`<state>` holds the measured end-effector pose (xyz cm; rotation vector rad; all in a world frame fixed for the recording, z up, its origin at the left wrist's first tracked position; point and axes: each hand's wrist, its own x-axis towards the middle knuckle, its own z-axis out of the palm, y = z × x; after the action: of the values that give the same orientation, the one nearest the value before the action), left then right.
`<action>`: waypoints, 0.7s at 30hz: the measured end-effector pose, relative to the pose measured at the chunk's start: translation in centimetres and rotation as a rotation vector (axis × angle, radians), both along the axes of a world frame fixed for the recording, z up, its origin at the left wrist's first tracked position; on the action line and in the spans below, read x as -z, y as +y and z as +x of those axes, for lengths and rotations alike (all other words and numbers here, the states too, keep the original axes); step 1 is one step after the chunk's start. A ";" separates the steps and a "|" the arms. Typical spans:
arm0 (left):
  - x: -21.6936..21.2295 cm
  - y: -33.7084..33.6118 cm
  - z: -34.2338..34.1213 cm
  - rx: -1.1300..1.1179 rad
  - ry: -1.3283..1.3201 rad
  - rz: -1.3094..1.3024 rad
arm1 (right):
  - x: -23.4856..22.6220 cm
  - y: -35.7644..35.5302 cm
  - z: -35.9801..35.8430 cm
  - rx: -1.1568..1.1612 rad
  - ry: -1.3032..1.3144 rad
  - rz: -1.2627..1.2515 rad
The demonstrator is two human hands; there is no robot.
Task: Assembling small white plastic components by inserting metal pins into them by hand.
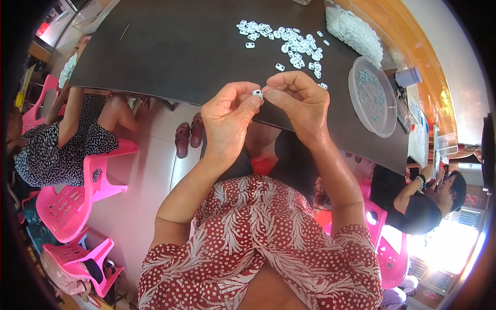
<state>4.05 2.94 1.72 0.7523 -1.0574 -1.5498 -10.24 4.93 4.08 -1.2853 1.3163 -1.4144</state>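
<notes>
Close together over the table's near edge, both my hands are raised in front of me. A small white plastic piece with holes point(257, 93) is pinched between the thumb and fingers of my left hand point(225, 121). My right hand point(306, 108) is also closed in a pinch, its thumb tip right beside the piece. Whatever lies between those right fingers is hidden or too small to name. Beyond my hands, many similar white pieces point(293, 37) are strewn over the dark table point(175, 46).
On the right stand a round clear dish point(386, 127) with small teal parts, a heap of white pieces point(354, 33) and a greyish-purple cup point(408, 77). A thin stick point(125, 32) lies far left. Pink chairs point(64, 209) and seated people flank me; dark red clogs point(182, 139) rest on the floor.
</notes>
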 end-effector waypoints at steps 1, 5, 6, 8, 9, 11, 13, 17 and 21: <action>0.0 0.1 0.0 0.001 0.000 -0.004 | 0.1 0.1 0.1 0.010 0.005 -0.007; 0.3 0.3 0.0 -0.030 -0.030 -0.045 | 0.5 0.2 0.3 0.024 0.005 -0.021; 0.5 0.4 -0.1 -0.031 -0.029 -0.044 | 0.6 0.3 0.4 0.034 0.031 -0.025; 0.9 0.5 -0.2 -0.108 -0.127 -0.124 | 0.6 0.4 0.7 0.044 0.057 -0.028; 1.1 0.6 -0.2 -0.108 -0.126 -0.122 | 0.7 0.5 0.9 0.047 0.100 -0.037; 1.3 0.6 -0.3 -0.189 -0.296 -0.280 | 0.8 0.5 1.1 0.050 0.144 -0.046; 1.3 0.6 -0.3 -0.175 -0.241 -0.228 | 1.2 0.3 1.2 0.067 0.151 -0.081; 1.5 0.7 -0.3 -0.189 -0.184 -0.185 | 1.8 0.1 1.2 0.076 0.205 -0.149; 1.3 0.7 -0.2 -0.169 -0.212 -0.184 | 1.7 0.3 1.3 0.050 0.272 -0.164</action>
<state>3.86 3.63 0.45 0.8674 -1.2397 -1.2311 -8.90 5.21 2.39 -1.6091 1.4421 -1.4439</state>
